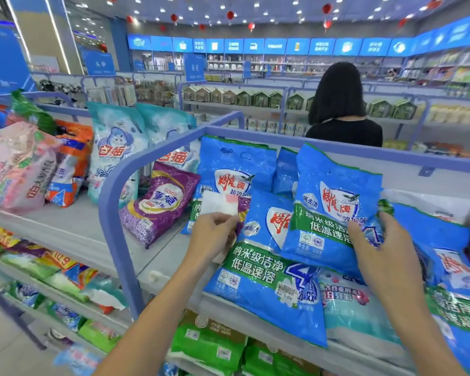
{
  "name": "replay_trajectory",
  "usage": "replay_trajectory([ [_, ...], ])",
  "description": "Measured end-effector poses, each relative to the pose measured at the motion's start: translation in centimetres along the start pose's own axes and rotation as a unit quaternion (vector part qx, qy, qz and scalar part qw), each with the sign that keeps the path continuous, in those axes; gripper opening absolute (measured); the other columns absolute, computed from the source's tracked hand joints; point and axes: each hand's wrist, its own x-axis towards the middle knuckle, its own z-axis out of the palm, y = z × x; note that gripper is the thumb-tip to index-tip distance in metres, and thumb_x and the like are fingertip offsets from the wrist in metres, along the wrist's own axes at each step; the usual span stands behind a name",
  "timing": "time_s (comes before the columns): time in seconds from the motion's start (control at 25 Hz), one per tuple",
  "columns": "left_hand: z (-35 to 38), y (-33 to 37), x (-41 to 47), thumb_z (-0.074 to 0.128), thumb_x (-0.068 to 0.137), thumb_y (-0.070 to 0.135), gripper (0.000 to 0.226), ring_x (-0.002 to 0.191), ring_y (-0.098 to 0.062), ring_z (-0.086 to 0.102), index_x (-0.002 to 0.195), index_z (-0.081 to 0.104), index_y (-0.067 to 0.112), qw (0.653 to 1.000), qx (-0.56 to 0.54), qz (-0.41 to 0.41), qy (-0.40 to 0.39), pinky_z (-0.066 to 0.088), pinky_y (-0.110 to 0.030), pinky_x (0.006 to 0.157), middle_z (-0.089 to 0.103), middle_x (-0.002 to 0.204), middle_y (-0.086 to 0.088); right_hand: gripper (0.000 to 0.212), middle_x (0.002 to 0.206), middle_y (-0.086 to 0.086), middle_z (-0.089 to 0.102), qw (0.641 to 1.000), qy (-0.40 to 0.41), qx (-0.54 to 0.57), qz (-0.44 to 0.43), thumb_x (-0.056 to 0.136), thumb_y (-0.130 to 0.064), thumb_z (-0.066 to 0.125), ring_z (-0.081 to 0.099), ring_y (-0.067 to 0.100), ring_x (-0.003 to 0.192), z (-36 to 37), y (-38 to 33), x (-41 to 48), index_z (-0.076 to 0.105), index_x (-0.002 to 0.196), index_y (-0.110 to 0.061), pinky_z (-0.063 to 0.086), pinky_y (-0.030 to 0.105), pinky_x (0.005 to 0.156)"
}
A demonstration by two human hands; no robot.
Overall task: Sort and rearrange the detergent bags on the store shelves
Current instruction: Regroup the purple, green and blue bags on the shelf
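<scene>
On the top shelf [163, 264] lie several blue detergent bags with red logos and green bands. My right hand [385, 256] grips the right edge of one blue bag [334, 210] and holds it tilted above a larger blue bag [266, 289] lying flat at the front. My left hand [215, 234] pinches a small white card [219, 203] with a pink mark, in front of another upright blue bag [236, 169]. A purple bag [158, 204] leans to the left.
A blue rail [111, 196] divides the shelf; left of it stand light-blue bags [114, 147], an orange bag [71, 169] and a pink bag [17, 164]. Lower shelves hold green and mixed bags. A person in black [342, 115] stands beyond the shelf, back turned.
</scene>
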Motion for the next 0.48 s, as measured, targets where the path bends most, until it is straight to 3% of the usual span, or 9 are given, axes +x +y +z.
replay_trajectory([
  [0.08, 1.0, 0.9, 1.3, 0.074, 0.091, 0.031, 0.025, 0.056, -0.016, 0.061, 0.080, 0.078, 0.009, 0.999, 0.025, 0.022, -0.004, 0.055, -0.039, 0.062, 0.072, 0.063, 0.000, 0.062, 0.156, 0.011, 0.042, 0.998, 0.040, -0.023, -0.031, 0.096, -0.039, 0.064, 0.036, 0.025, 0.145, 1.0, -1.1, -3.0, 0.046, 0.148, -0.011, 0.029, 0.043, 0.120],
  [0.16, 1.6, 1.4, 2.3, 0.073, 0.091, 0.034, 0.037, 0.052, -0.014, 0.053, 0.068, 0.073, 0.005, 0.995, 0.088, 0.045, 0.001, 0.039, -0.022, 0.050, 0.066, 0.056, -0.001, 0.055, 0.158, 0.002, 0.042, 0.992, 0.064, 0.000, -0.108, 0.097, -0.037, 0.064, 0.034, 0.016, 0.147, 3.1, -2.7, -6.6, 0.051, 0.146, -0.016, 0.023, 0.029, 0.122],
  [0.24, 1.5, 1.4, 3.0, 0.074, 0.090, 0.034, 0.050, 0.046, -0.009, 0.042, 0.050, 0.058, 0.008, 0.991, 0.126, 0.045, -0.001, 0.028, -0.021, 0.043, 0.052, 0.040, 0.005, 0.050, 0.155, -0.004, 0.046, 0.974, 0.032, -0.004, -0.226, 0.097, -0.038, 0.063, 0.036, 0.012, 0.147, 5.8, -3.8, -9.6, 0.056, 0.144, -0.021, 0.021, 0.023, 0.122],
  [0.36, 1.4, 0.6, 3.5, 0.073, 0.090, 0.032, 0.046, 0.045, -0.007, 0.040, 0.056, 0.056, 0.005, 0.994, 0.085, 0.066, -0.025, 0.035, -0.030, 0.053, 0.050, 0.042, 0.005, 0.068, 0.158, -0.004, 0.044, 0.930, -0.003, -0.146, -0.336, 0.086, -0.063, 0.061, 0.035, 0.018, 0.150, 9.5, -3.7, -11.5, 0.056, 0.145, -0.029, 0.018, 0.045, 0.126],
  [0.48, 1.1, 0.2, 3.4, 0.064, 0.090, 0.034, 0.041, 0.059, -0.017, 0.044, 0.070, 0.054, 0.000, 0.993, -0.030, 0.110, 0.001, 0.041, -0.040, 0.062, 0.056, 0.061, -0.012, 0.084, 0.161, -0.005, 0.039, 0.926, -0.023, -0.215, -0.308, 0.076, -0.080, 0.057, 0.034, 0.019, 0.150, 10.5, -3.9, -11.5, 0.053, 0.147, -0.036, 0.013, 0.052, 0.125],
])
